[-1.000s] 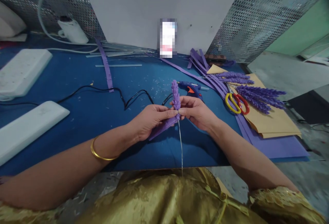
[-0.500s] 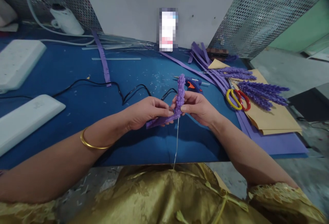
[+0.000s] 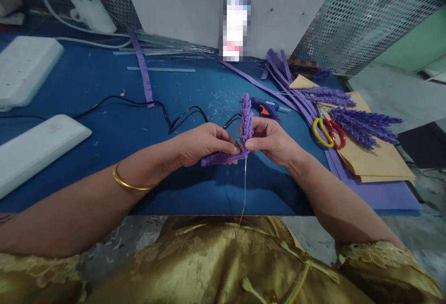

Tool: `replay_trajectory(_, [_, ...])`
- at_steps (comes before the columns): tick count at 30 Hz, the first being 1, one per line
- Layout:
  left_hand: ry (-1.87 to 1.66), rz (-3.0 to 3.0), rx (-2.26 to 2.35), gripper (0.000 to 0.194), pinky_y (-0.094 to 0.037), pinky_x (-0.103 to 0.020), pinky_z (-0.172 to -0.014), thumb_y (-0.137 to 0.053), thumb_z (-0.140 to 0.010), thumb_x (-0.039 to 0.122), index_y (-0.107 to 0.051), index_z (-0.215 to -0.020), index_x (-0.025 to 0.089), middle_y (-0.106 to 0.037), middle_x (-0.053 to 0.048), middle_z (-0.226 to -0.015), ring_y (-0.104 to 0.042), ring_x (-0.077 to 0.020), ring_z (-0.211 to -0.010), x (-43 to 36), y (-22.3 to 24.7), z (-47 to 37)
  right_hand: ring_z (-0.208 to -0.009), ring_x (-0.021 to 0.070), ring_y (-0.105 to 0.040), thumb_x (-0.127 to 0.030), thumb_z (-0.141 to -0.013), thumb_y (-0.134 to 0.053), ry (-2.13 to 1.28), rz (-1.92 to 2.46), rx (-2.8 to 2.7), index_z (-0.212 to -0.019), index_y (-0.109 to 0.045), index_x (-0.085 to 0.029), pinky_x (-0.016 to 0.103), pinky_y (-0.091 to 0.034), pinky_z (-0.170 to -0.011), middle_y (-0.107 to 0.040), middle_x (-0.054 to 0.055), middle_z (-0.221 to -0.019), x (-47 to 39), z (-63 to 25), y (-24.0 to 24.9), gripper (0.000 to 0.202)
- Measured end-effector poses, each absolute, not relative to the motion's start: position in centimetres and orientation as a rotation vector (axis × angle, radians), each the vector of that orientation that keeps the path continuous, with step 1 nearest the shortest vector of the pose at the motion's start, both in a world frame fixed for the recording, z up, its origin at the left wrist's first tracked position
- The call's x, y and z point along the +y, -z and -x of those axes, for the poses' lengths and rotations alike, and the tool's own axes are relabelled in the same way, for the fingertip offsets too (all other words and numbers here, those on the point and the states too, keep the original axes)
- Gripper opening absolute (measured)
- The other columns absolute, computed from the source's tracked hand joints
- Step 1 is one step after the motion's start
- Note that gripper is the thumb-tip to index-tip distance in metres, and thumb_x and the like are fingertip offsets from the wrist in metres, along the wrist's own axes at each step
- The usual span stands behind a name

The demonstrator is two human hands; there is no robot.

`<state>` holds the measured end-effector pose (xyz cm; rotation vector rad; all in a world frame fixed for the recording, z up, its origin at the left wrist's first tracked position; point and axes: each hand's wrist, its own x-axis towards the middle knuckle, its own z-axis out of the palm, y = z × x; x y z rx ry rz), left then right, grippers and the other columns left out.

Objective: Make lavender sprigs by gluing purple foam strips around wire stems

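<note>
Swung nearly level, the purple strip (image 3: pixel 214 159) my left hand (image 3: pixel 205 143) pinches now squarely meets the purple spike (image 3: pixel 246 120) my right hand (image 3: pixel 273 141) grips.

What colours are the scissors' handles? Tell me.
Scissors' handles: one yellow, one red, in the head view.

1. The one view comes from a camera worn on the head, set above the gold clothes (image 3: pixel 195 257), which fill its lower edge.
2. It faces forward and down across the desk (image 3: pixel 181 88), up to the pale panel (image 3: pixel 188 9) behind.
3. It sits near: the forearms (image 3: pixel 83 215) reach in from both lower sides, the hands (image 3: pixel 200 145) meeting close to mid-view.
</note>
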<state>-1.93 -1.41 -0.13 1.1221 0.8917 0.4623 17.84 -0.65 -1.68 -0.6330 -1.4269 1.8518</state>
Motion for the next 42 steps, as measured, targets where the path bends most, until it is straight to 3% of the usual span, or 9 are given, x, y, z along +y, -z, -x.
replay_trajectory(12, [-0.541,-0.964,1.010,0.007,-0.051,-0.024,-0.059,-0.079,-0.060,0.013,-0.073,-0.058,0.012,-0.069,-0.006,-0.058,-0.064,-0.0137,-0.056,-0.9,-0.3,2.4,-0.066,0.0131,-0.057,-0.037,-0.064,-0.088,-1.705,0.922,-1.545,-0.080,-0.065,-0.018,0.028,-0.047,-0.063,-0.063,-0.001,-0.073,0.0,-16.1,0.1,0.034])
replay_trajectory(19, [-0.567,-0.965,1.069,0.011,-0.047,-0.022,-0.053,-0.072,-0.067,0.012,-0.072,-0.056,0.013,-0.066,-0.005,-0.053,-0.056,-0.0108,-0.049,-1.0,-0.5,2.1,-0.060,0.0105,-0.047,-0.038,-0.066,-0.087,-1.575,0.986,-1.487,-0.075,-0.059,-0.019,0.027,-0.038,-0.058,-0.055,-0.004,-0.066,0.1,-15.7,1.4,0.035])
replay_trajectory(25, [-0.597,-1.012,1.025,0.003,-0.049,-0.025,-0.058,-0.074,-0.065,0.016,-0.076,-0.063,0.013,-0.070,-0.006,-0.061,-0.059,-0.0124,-0.055,-1.0,0.1,2.0,-0.058,0.0096,-0.042,-0.038,-0.066,-0.086,-1.498,1.033,-1.432,-0.072,-0.053,-0.020,0.027,-0.032,-0.056,-0.049,-0.006,-0.062,-0.2,-15.8,1.9,0.038])
replay_trajectory(34, [-0.667,-1.073,1.132,0.010,-0.050,-0.027,-0.065,-0.081,-0.060,0.019,-0.077,-0.067,0.014,-0.069,-0.004,-0.063,-0.059,-0.0126,-0.060,-1.8,0.5,1.4,-0.057,0.0091,-0.041,-0.037,-0.065,-0.087,-1.364,1.070,-1.428,-0.065,-0.044,-0.021,0.027,-0.034,-0.056,-0.044,-0.008,-0.058,-0.8,-15.1,2.3,0.046])
replay_trajectory(42, [-0.668,-1.111,1.175,0.011,-0.044,-0.024,-0.055,-0.081,-0.061,0.022,-0.077,-0.068,0.015,-0.066,-0.002,-0.058,-0.056,-0.0109,-0.054,-2.1,0.5,1.3,-0.056,0.0089,-0.042,-0.038,-0.067,-0.086,-1.373,1.046,-1.477,-0.066,-0.045,-0.021,0.027,-0.034,-0.055,-0.047,-0.007,-0.060,-0.7,-15.4,2.0,0.044])
